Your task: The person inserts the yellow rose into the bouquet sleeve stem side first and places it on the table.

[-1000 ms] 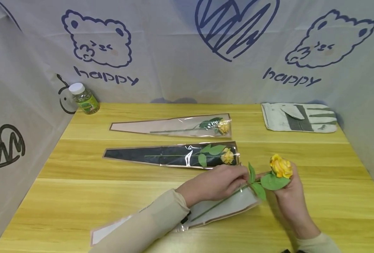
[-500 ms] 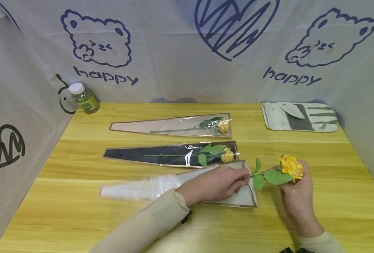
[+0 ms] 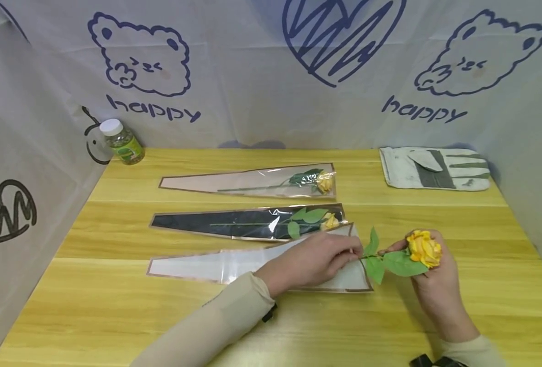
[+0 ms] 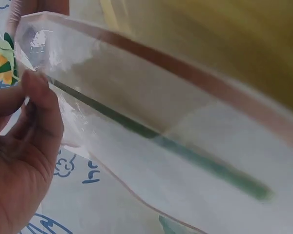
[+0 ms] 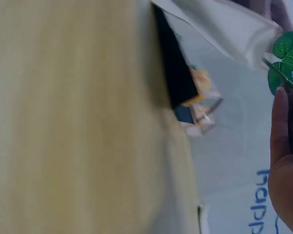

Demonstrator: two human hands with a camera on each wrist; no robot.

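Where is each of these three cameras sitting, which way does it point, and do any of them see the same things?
Head: worn on the head, looking forward and down at the table; shows the left hand pinching the sleeve, the right hand holding the yellow rose, and both forearms.
Left wrist: on the left wrist, close along the sleeve and the stem inside it; shows that hand's fingers.
Right wrist: on the right wrist, blurred, looking across the table; shows the palm edge.
Shared: head and left wrist both show the sleeve and rose.
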